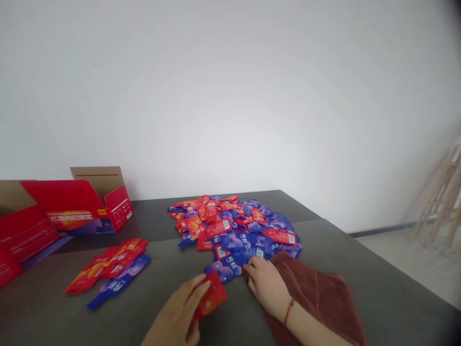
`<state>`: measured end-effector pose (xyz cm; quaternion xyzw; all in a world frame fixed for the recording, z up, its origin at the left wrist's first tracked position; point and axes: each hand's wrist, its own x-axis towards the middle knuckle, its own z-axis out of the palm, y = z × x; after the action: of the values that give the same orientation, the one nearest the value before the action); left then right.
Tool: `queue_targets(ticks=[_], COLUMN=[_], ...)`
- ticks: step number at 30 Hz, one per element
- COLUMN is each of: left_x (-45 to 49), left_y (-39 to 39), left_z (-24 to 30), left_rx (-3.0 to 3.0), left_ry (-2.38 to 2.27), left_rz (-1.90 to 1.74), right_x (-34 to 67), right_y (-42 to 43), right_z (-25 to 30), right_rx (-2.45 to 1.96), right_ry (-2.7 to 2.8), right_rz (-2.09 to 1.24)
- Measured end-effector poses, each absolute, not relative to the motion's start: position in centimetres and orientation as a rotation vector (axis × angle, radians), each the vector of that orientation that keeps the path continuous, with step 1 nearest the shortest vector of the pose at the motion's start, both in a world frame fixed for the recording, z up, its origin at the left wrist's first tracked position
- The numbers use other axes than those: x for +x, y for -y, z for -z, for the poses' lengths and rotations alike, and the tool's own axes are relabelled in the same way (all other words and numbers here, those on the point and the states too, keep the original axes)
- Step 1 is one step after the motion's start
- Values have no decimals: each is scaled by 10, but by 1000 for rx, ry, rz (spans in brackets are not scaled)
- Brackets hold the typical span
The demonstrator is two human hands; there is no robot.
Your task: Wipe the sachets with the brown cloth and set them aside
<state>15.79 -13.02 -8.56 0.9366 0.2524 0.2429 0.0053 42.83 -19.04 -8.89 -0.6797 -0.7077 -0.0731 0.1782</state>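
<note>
My left hand [182, 310] is closed around a red sachet [213, 294], held just above the table in front of the pile. The fingers of my right hand [264, 283] are bent over the right end of a blue sachet [226, 267] at the near edge of the pile. Its fingertips and what lies under them are partly hidden. A brown cloth [320, 298] lies crumpled under and beside my right wrist, which wears a thin red cord. Behind both hands spreads a heap of red and blue sachets [219, 226], many overlapping.
To the left lies a smaller group of red sachets [104, 262] with a blue sachet [120, 283] beside it. An open red carton [77, 209] stands at the back left, with another red box [21, 230] nearer. The dark table [345, 250] meets a white wall; a wooden rack [441, 197] stands far right.
</note>
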Motion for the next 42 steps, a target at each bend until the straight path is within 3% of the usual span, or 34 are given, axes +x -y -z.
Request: queue_targets(ticks=[5, 10, 16, 21, 27, 35, 42], left_x=[220, 255, 206, 171, 183, 184, 185], left_y=[160, 154, 139, 135, 142, 145, 140], left_z=[91, 90, 77, 80, 75, 72, 80], left_rx=[2833, 2703, 2804, 2969, 3016, 2991, 3034], left_ry=[-485, -484, -472, -370, -283, -306, -278], left_rz=[-422, -486, -587, -566, -408, -304, -472], right_x=[444, 457, 434, 426, 397, 379, 421], right_y=[191, 218, 258, 254, 238, 242, 253], right_z=[84, 67, 70, 81, 81, 73, 76], right_rx=[-1869, -1813, -1724, -1852, -1914, -1745, -1850], right_ry=[1897, 1774, 2087, 2074, 2200, 2373, 2127], right_rz=[98, 105, -12, 89, 211, -40, 64])
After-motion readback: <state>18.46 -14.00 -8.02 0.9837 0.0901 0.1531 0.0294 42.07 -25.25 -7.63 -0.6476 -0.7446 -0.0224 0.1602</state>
